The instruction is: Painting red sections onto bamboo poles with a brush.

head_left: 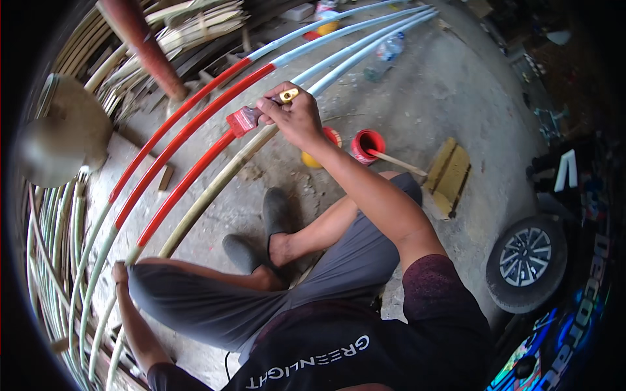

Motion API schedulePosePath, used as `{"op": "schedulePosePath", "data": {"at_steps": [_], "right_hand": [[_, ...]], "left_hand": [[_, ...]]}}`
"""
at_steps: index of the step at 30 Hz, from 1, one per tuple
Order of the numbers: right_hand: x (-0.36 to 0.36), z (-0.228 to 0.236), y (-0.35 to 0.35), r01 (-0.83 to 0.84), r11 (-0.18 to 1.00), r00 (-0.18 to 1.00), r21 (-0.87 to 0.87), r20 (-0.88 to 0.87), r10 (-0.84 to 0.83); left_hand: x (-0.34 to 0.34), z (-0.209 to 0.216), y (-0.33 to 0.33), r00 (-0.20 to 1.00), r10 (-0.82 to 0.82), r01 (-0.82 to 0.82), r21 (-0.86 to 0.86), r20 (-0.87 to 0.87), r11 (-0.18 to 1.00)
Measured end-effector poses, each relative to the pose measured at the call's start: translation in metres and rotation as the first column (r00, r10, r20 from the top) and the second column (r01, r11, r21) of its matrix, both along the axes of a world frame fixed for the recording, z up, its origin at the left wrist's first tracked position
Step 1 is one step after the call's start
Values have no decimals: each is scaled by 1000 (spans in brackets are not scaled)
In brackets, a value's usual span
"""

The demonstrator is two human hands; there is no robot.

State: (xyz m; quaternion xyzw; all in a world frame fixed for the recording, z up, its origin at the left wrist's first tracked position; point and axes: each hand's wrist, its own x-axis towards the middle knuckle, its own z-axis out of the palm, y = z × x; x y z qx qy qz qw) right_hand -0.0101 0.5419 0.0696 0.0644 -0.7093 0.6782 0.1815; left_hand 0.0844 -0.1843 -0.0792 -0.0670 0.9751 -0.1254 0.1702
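My right hand (pixel 297 117) is closed around a paintbrush (pixel 245 120) with a wide red-coated head. Its bristles rest on the end of the red stretch of a long pole (pixel 195 174), which is pale blue at its far part and pale green at its near part. My left hand (pixel 120 274), beside my knee, is closed around this pole's pale green part. Two poles to the left carry long red bands, one of them the outermost pole (pixel 166 124). At the right, another pole (pixel 218 186) has a bare tan-brown middle.
An open red paint can (pixel 368 144) with a stick in it stands on the concrete floor, beside a yellow-and-red container (pixel 313 158). Near them lies a yellowish block (pixel 448 177). A plastic bottle (pixel 391 49), a red post (pixel 143 49), stacked wood strips (pixel 195 32) and a wheel (pixel 527 260) stand around.
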Motion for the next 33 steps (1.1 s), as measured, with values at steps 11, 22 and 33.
{"op": "schedulePosePath", "data": {"at_steps": [11, 22, 33], "right_hand": [[55, -32, 149, 427, 850, 886, -307, 330, -326], [75, -51, 174, 454, 862, 830, -225, 459, -318], [72, -51, 174, 502, 859, 807, -97, 410, -425]], "left_hand": [[-61, 68, 165, 979, 139, -106, 215, -147, 971], [-56, 94, 186, 966, 170, -119, 247, -196, 962], [-39, 124, 185, 908, 233, -93, 375, -348, 922]]}}
